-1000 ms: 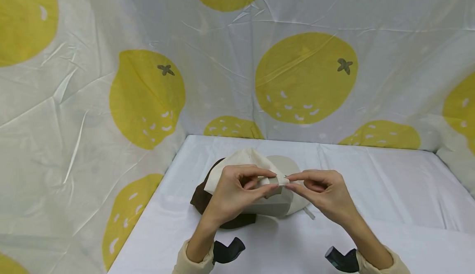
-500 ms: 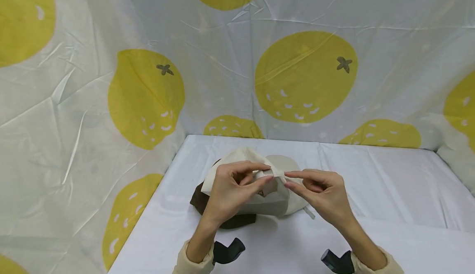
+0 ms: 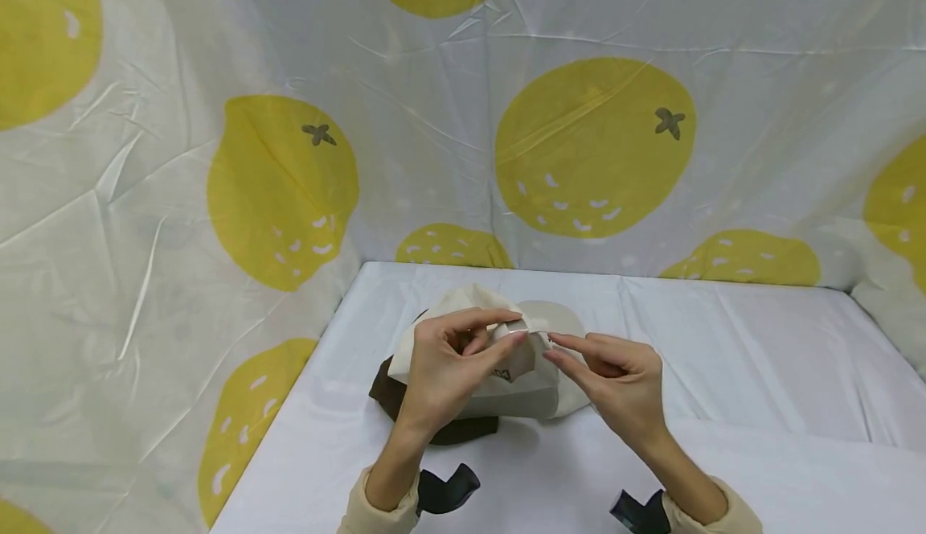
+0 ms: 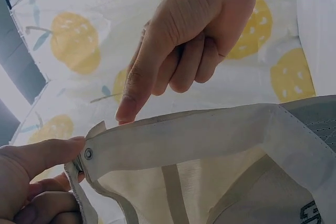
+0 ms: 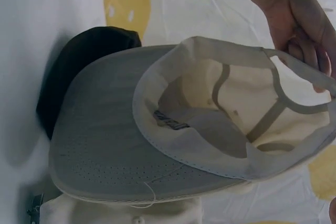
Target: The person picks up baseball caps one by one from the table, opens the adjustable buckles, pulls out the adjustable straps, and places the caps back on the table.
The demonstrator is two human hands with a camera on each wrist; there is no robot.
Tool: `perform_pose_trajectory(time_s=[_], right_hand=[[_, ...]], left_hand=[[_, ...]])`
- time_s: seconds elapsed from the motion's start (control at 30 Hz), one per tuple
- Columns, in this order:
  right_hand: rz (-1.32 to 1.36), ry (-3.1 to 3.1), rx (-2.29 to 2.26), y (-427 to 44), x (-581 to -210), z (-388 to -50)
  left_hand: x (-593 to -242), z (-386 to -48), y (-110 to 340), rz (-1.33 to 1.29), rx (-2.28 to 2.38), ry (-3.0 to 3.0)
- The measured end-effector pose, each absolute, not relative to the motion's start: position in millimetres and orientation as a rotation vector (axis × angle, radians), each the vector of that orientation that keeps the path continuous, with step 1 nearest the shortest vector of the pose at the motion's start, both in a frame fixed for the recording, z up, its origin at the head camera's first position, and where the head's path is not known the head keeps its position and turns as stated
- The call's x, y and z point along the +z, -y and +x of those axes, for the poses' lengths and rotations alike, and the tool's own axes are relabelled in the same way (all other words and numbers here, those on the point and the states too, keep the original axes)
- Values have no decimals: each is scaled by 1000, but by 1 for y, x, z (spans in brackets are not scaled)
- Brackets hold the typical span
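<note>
A baseball cap (image 5: 121, 114) with a grey brim and cream crown is held up, its inside facing me and dark lettering showing within. My left hand (image 3: 448, 365) pinches its back strap between thumb and forefinger. In the left wrist view, a metal snap (image 4: 88, 153) sits on the band beside the left thumb. My right hand (image 3: 618, 385) pinches the band's edge with thumb and forefinger, a little to the right of the left hand. In the right wrist view, the left hand (image 5: 302, 40) holds the far end of the strap.
Behind and below the held cap lie a dark brown cap (image 3: 463, 431) and a light cap (image 3: 553, 315) on the white-covered table (image 3: 760, 357). A lemon-print curtain (image 3: 427, 156) stands at the back and left. Black wrist mounts (image 3: 447, 490) hang by both sleeves.
Both hands have shifted slightly left with the held cap, the right one more than the left. More of the dark lettering inside the cap shows now. Both pinches continue.
</note>
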State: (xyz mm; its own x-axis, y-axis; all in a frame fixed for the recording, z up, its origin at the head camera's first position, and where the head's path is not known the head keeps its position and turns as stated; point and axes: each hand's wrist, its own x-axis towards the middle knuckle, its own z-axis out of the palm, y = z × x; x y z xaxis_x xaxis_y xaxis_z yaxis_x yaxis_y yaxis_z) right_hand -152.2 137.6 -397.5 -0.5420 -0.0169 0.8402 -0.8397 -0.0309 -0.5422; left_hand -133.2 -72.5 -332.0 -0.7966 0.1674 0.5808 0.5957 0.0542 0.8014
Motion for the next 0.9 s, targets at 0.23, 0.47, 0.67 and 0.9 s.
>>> perform_pose_trajectory(time_s=[0.23,0.47,0.67,0.9], right_hand=[[902,1555,1639,-132,-402,-153],[885,1557,1627,-131,-403,-153],[853,1575,1572,-131,-403,-155],[834,1559,1618,-133,-402,-155]], left_hand=[[-332,-133,71,-757,-1811,1991],[-332,-133,70,-756,-1813,1983],[-332,-134,70,-747,-1829,2006],[-329,-133,75,-721,-1842,2098]])
